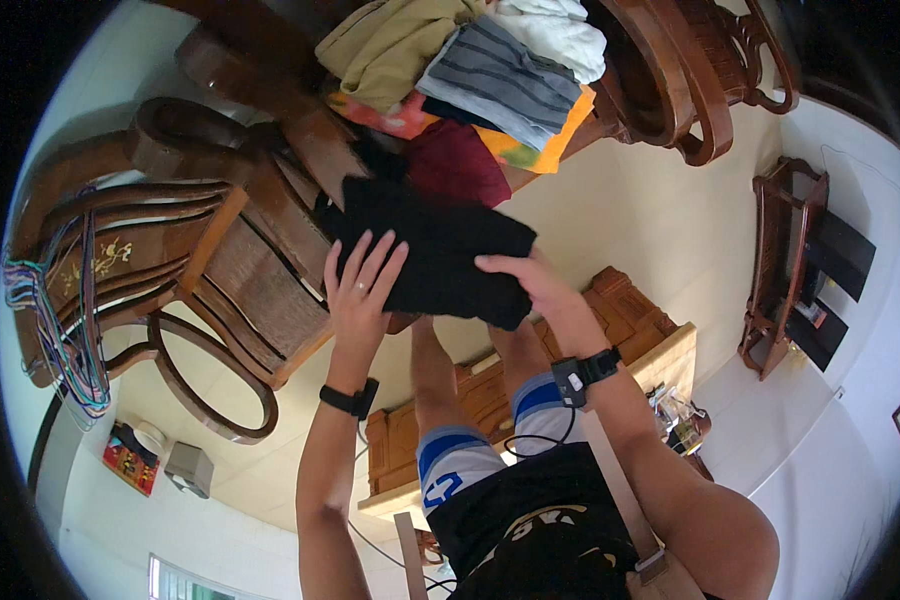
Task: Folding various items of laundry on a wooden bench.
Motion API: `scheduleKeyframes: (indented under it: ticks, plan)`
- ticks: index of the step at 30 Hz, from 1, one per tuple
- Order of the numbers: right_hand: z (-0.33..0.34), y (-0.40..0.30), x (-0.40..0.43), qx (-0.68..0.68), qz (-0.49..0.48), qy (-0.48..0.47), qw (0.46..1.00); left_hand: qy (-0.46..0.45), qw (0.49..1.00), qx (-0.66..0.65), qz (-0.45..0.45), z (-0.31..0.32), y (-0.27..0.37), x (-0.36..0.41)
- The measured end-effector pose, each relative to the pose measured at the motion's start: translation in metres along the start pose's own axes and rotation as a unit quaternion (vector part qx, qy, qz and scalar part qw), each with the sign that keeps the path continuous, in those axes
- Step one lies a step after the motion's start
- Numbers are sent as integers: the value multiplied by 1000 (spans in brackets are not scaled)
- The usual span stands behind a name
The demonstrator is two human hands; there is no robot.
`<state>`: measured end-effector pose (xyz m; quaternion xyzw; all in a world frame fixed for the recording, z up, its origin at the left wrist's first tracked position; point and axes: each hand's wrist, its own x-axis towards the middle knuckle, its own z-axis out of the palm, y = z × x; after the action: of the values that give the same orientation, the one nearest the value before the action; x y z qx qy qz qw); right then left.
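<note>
A folded black garment (442, 255) is held up in front of my legs, between my two hands. My left hand (364, 281) lies with its fingers spread over the garment's left side; its thumb is out of sight. My right hand (544, 281) grips the right edge, thumb on top and the other fingers hidden beneath. Just beyond the garment lies a dark red folded cloth (457, 161). Past that is a pile with a grey striped folded garment (506, 79), khaki clothing (401, 49), white cloth (555, 34) and an orange cloth (570, 135).
A carved wooden chair (247, 292) stands close on my left, with bundled cords (52, 330) hanging on it. Another wooden chair (667, 75) is at the far right. Behind my legs sits a wooden cabinet (630, 322) with a pale top. A wooden shelf stand (780, 262) is by the right wall.
</note>
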<state>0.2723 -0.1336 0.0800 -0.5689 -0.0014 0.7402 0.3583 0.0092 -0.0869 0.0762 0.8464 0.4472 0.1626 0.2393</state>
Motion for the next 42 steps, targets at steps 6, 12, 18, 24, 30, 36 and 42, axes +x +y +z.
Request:
scheduleKeyframes:
  ticks: [6,12,18,24,30,36,42]
  plan:
    - [-30,-30,27,-3,-106,59,993,-27,995,96,13,17,4,105]
    - [-146,55,172,-88,-134,199,967,-3,980,5,-200,68,46,99]
    - [-134,87,197,-134,-166,219,952,113,934,-92,-326,18,58,14]
    - [-107,49,138,-118,-11,169,978,232,754,-156,-595,40,-86,-114]
    - [-153,80,114,-105,12,142,984,151,845,-246,-449,155,-208,-110]
    - [-156,110,75,-152,84,226,959,117,867,-160,-457,195,-215,-107]
    - [-144,119,49,-307,100,178,929,190,806,-321,-460,141,-224,-129]
